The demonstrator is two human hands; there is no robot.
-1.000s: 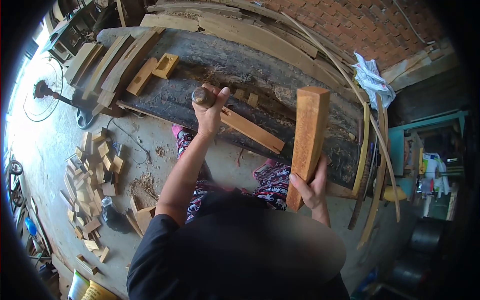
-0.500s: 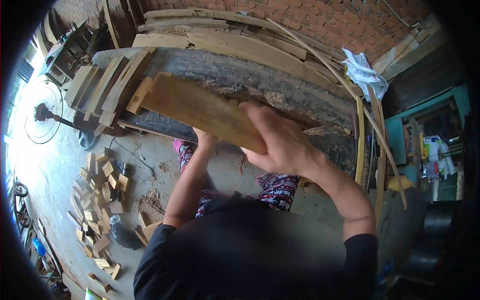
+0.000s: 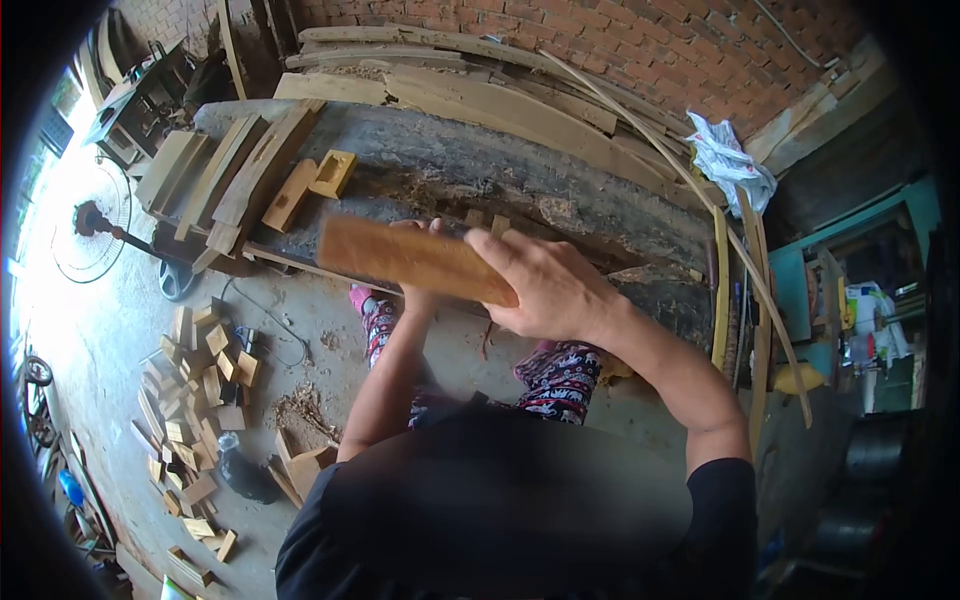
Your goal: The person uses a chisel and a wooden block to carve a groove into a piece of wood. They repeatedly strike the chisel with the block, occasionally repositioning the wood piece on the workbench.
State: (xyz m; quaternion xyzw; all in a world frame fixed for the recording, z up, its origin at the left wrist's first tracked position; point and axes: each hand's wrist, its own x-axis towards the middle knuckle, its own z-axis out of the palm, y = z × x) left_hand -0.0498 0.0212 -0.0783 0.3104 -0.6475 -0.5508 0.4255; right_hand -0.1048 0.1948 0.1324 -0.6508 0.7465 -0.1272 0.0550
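Well to the left of our fingers stands a fan point(image 3: 92, 220), and nearer to them, lower in the view, offcuts point(image 3: 205, 390) lie heaped on the floor point(image 3: 330, 355). Beyond the heap, up and left of our fingers, planks point(image 3: 262, 165) lie side by side on the dark, rough bench point(image 3: 430, 130). Between them and our left fingers come a slotted piece point(image 3: 289, 197) and, touching or nearly touching it, a yellow piece point(image 3: 335, 174) with a hollow in its face.

Our left hand point(image 3: 419, 295) is mostly behind the block point(image 3: 405, 258); a few fingertips point(image 3: 435, 226) show past its far edge, but we cannot tell what those fingers grip or how far they close. The block, blurred, is held above the bench and reaches leftward from our right hand point(image 3: 555, 290), whose fingers are clamped around its right end. Just beyond those fingers, small bits of wood point(image 3: 475, 217) sit in the bench's hollow. Well to their right are a yellow strip point(image 3: 720, 290) and a white bag point(image 3: 728, 160).
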